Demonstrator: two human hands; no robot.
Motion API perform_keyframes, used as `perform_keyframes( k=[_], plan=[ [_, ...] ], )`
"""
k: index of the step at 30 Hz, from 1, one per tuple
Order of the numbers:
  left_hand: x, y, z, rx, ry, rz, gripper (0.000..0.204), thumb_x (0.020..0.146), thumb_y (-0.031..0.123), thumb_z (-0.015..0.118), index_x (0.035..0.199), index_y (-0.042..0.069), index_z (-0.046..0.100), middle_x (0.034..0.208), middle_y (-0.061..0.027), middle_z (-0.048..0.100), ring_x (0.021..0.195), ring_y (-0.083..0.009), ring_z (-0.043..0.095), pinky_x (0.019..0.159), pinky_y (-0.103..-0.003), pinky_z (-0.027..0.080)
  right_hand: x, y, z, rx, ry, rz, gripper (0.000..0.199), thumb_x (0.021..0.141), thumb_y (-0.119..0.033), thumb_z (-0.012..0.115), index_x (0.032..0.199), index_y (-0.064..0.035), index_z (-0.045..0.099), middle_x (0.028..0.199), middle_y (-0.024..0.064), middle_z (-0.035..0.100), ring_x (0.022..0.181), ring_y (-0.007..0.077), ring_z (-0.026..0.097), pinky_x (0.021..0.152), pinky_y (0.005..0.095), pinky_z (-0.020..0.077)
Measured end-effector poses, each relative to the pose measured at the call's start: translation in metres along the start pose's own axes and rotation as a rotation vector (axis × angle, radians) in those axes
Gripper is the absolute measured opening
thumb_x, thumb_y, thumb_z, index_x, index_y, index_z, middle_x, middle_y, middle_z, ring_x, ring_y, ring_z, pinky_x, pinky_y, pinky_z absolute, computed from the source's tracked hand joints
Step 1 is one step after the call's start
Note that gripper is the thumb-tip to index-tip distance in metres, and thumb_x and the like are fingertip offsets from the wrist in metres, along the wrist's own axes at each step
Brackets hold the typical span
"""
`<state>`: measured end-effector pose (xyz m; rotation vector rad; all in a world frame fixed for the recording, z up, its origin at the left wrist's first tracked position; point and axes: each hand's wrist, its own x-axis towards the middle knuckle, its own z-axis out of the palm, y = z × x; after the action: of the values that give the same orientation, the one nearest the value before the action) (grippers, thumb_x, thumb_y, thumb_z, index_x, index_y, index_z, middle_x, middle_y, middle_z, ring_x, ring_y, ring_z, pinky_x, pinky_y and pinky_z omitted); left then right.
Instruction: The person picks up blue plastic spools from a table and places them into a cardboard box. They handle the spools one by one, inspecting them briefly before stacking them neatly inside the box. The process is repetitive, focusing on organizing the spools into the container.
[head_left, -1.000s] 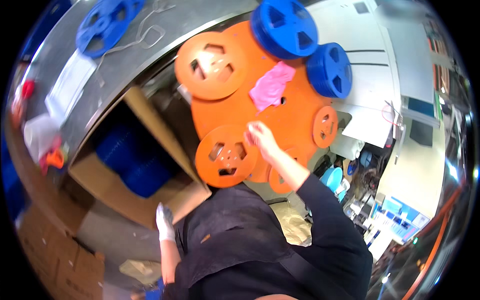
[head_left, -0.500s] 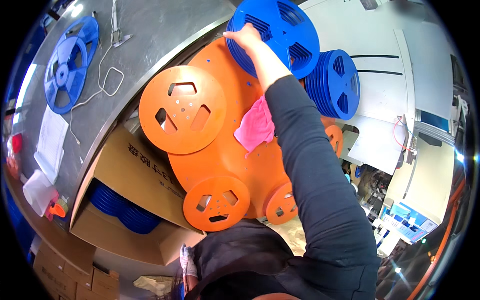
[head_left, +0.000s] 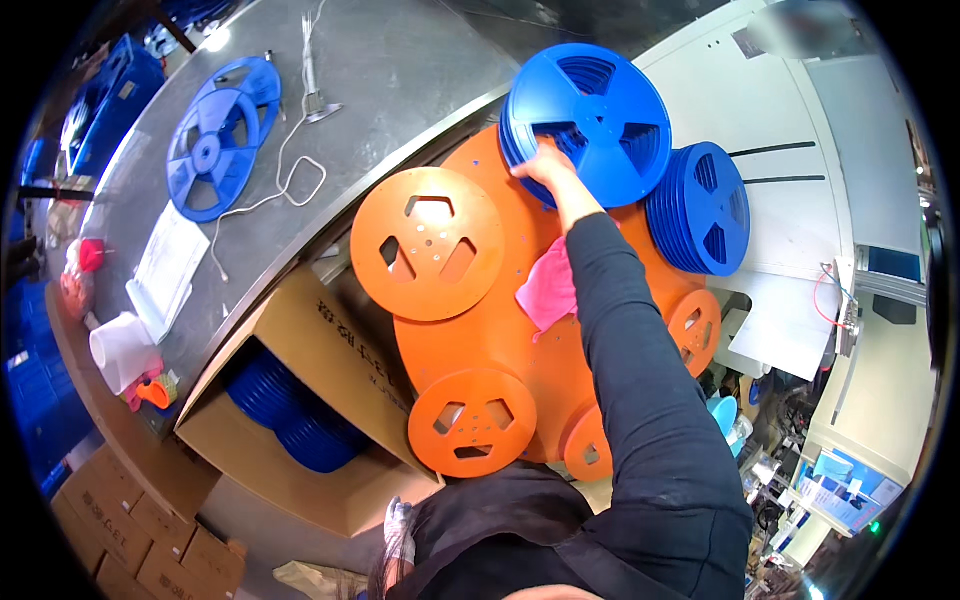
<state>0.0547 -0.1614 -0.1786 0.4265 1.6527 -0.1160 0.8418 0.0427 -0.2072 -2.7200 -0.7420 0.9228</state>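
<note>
The left hand (head_left: 398, 520), in a pale glove, hangs close against the black clothing, drawn in from where it hung out beside the carton (head_left: 313, 335) a second ago. It is too small and partly covered to tell whether its fingers are curled or spread. Blue reels (head_left: 280, 405) lie inside the carton, as before.

Further out, the orange surface (head_left: 555, 390) carries a pink cloth (head_left: 548, 288), partly behind the right sleeve. A second ago the right hand (head_left: 550, 168) hovered low over this surface; now, as half a second ago, it is at the large blue reel stack (head_left: 603, 112) on the far edge. The stack's top openings appear turned from their earlier angle.

The right arm reaches forward, nearly straight, slanting to the left. The hand grips the stack's near-left side, thumb at the outer rim, fingers running into an opening, tips hidden. A second blue stack (head_left: 727, 205) stands just to the right.
</note>
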Motion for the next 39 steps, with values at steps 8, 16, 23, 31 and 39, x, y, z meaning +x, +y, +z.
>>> perform_keyframes(
  k=[8, 16, 23, 31, 39],
  plan=[
    [-0.003, -0.013, -0.027, -0.228, -0.037, 0.031, 0.047, 0.095, 0.028, 0.057, 0.138, 0.012, 0.046, 0.098, -0.0034, 0.057, 0.086, -0.0141, 0.057, 0.081, -0.028, 0.05, -0.215, -0.004, -0.019, -0.025, -0.104, -0.22, 0.064, 0.065, -0.031, 0.081, 0.12, -0.006, 0.061, 0.116, 0.0174, 0.065, 0.107, 0.033, 0.062, 0.091, 0.04, 0.0478],
    [0.005, -0.008, -0.084, -0.132, -0.13, 0.177, 0.047, 0.096, 0.029, 0.056, 0.139, 0.012, 0.045, 0.105, -0.0035, 0.057, 0.093, -0.0158, 0.056, 0.085, -0.031, 0.049, -0.483, 0.01, 0.131, -0.196, 0.019, -0.348, 0.054, 0.062, -0.029, 0.084, 0.108, -0.0087, 0.063, 0.108, 0.0103, 0.066, 0.103, 0.0289, 0.062, 0.085, 0.0414, 0.0472],
    [0.012, -0.009, -0.184, -0.044, -0.087, 0.219, 0.05, 0.094, 0.029, 0.058, 0.139, 0.012, 0.045, 0.1, -0.0025, 0.06, 0.085, -0.0134, 0.059, 0.081, -0.029, 0.048, -0.547, 0.027, 0.264, -0.238, 0.069, -0.296, 0.044, 0.068, -0.027, 0.08, 0.105, -0.0133, 0.061, 0.095, 0.0069, 0.065, 0.095, 0.0274, 0.062, 0.08, 0.041, 0.0458],
    [-0.001, -0.011, -0.207, 0.056, -0.107, 0.2, 0.051, 0.094, 0.027, 0.058, 0.139, 0.009, 0.044, 0.095, 0.0027, 0.059, 0.074, -0.0065, 0.053, 0.078, -0.024, 0.046, -0.563, 0.014, 0.261, -0.297, 0.055, -0.297, 0.048, 0.069, -0.019, 0.079, 0.111, -0.0126, 0.057, 0.098, 0.0074, 0.062, 0.095, 0.0265, 0.063, 0.082, 0.0399, 0.0477],
    [-0.022, 0.011, -0.158, 0.155, -0.103, 0.215, 0.046, 0.096, 0.028, 0.055, 0.138, 0.01, 0.047, 0.104, -0.0019, 0.058, 0.086, -0.0107, 0.054, 0.081, -0.026, 0.046, -0.581, 0.005, 0.218, -0.159, 0.106, -0.317, 0.046, 0.07, -0.016, 0.079, 0.11, -0.01, 0.057, 0.1, 0.0073, 0.06, 0.098, 0.027, 0.06, 0.083, 0.0417, 0.0477]
  ],
)
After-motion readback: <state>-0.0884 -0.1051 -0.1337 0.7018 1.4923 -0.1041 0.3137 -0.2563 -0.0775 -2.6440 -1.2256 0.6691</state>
